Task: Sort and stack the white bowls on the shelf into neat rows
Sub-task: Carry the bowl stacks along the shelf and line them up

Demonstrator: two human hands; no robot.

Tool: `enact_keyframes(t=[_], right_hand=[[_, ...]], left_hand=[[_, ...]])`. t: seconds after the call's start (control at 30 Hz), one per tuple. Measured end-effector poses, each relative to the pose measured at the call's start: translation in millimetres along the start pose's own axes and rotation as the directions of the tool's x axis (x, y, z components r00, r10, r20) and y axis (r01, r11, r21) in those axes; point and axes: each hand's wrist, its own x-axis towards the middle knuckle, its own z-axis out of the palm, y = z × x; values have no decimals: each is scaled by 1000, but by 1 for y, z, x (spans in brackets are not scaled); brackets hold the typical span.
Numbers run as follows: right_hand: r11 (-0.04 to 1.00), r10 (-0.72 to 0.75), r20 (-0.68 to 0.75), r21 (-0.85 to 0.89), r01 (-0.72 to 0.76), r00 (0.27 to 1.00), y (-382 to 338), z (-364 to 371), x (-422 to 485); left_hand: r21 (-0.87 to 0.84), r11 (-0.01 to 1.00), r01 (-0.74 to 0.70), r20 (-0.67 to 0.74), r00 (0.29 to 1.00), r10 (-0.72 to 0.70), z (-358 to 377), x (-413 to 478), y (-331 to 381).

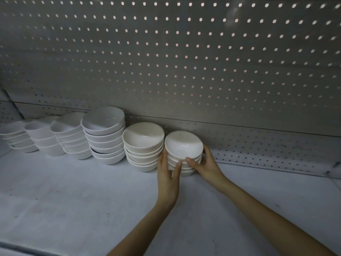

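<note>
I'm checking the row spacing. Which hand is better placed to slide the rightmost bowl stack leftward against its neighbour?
Probably the right hand: it cups the outer side of the rightmost stack, so it can push left. The left hand sits between that stack and the neighbouring stack, blocking the gap.

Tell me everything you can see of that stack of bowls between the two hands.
The rightmost stack of white bowls holds about four glossy, ceramic-looking bowls nested upright. It stands on the shelf near the perforated back panel, last in the row. The left hand and right hand grip its sides.
</note>
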Motion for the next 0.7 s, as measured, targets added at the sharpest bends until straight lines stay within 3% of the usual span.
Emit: enact_keyframes(t=[0.13, 0.23, 0.33, 0.4, 0.47, 0.57, 0.7], right_hand=[[988, 11, -20, -155, -13, 1000, -15, -1, -11], [927, -28, -23, -374, 18, 999, -25, -13, -24], [649, -97, 3, -758, 66, 995, -33, -39, -49], [429, -116, 4, -902, 54, 993, -37, -60, -67], [280, -83, -27, -960, -2, 996, -40, -81, -85], [180, 14, -129, -975, -129, 992, -42, -111, -117], [140, -77, -260, -959, -248, 962, -48, -149, -164]], left_hand=[[121, 993, 4, 115, 993, -18, -8, -8, -1], [206, 976, -64, 226, 974, 16, -24, -9, -5], [340, 925, -172, 314, 948, 61, -44, -6, -5], [504, 800, -325, 356, 922, 150, -57, -3, 1], [624, 606, -492, 430, 865, 259, -67, -1, 9], [695, 372, -616, 550, 788, 276, -68, -6, 22], [710, 223, -668, 639, 744, 197, -52, -18, 49]])
